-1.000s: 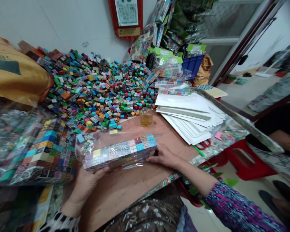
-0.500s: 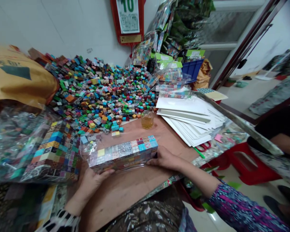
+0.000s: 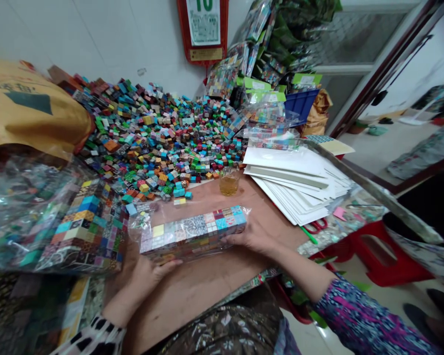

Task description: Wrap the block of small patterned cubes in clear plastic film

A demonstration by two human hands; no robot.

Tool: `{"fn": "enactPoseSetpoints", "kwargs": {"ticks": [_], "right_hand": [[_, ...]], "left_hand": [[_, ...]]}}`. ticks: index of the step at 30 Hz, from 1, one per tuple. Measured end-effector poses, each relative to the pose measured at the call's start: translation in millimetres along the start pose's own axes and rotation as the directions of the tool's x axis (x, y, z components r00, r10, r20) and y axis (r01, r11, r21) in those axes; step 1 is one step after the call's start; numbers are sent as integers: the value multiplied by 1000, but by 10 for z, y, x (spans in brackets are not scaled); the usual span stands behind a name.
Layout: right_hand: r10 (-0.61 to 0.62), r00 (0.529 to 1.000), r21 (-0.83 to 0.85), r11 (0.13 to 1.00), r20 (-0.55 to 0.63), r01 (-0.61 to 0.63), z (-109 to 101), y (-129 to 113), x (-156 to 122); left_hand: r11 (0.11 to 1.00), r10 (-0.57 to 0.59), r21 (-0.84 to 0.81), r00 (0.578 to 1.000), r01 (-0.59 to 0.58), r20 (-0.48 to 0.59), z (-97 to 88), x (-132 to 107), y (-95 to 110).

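A long block of small patterned cubes (image 3: 194, 228), packed in clear plastic film, lies slantwise on the brown board (image 3: 166, 315). At its left end my left hand (image 3: 151, 271) closes on it, thumb along the lower front edge. My right hand (image 3: 249, 239) grips the other end, its thumb on the front side and its other fingers partly hidden behind. Loose film sticks out past both ends. Just beyond the block, a few loose cubes (image 3: 179, 192) lie at the pile's near edge.
A heap of loose coloured cubes (image 3: 163, 133) covers the back. On the left are a yellow sack (image 3: 37, 108) and bagged cube blocks (image 3: 85, 222). A glass of amber liquid (image 3: 228, 185), white cards (image 3: 292, 172) and red scissors (image 3: 316, 226) are to the right. A person sits beyond.
The film's right end now shows beyond the block, and my right thumb has come onto the block's front side. My view has shifted slightly.
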State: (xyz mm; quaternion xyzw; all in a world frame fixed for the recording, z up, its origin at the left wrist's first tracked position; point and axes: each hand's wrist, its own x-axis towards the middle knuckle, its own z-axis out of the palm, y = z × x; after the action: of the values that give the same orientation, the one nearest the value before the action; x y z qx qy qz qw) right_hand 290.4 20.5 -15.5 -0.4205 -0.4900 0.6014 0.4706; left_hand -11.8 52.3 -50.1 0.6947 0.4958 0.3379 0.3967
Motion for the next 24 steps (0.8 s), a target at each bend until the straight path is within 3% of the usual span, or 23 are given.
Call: {"fn": "enactPoseSetpoints", "kwargs": {"ticks": [3, 8, 12, 15, 19, 24], "right_hand": [[12, 999, -4, 1000, 46, -12, -49, 137, 4], [12, 999, -131, 991, 36, -7, -120, 302, 7], [23, 999, -164, 986, 49, -15, -112, 304, -19], [45, 997, -177, 984, 62, -33, -101, 304, -36], [68, 996, -154, 986, 52, -59, -90, 323, -47], [74, 996, -146, 987, 42, -67, -65, 297, -57]], "left_hand": [[991, 37, 125, 998, -42, 45, 14, -29, -51], [987, 81, 145, 996, -74, -43, 24, -43, -5], [998, -15, -60, 1000, 16, 19, -38, -38, 118], [954, -110, -283, 993, 95, -39, -99, -53, 308], [906, -79, -422, 991, 27, -106, -111, -65, 544], [895, -59, -446, 990, -4, -127, -39, -57, 487]]}}
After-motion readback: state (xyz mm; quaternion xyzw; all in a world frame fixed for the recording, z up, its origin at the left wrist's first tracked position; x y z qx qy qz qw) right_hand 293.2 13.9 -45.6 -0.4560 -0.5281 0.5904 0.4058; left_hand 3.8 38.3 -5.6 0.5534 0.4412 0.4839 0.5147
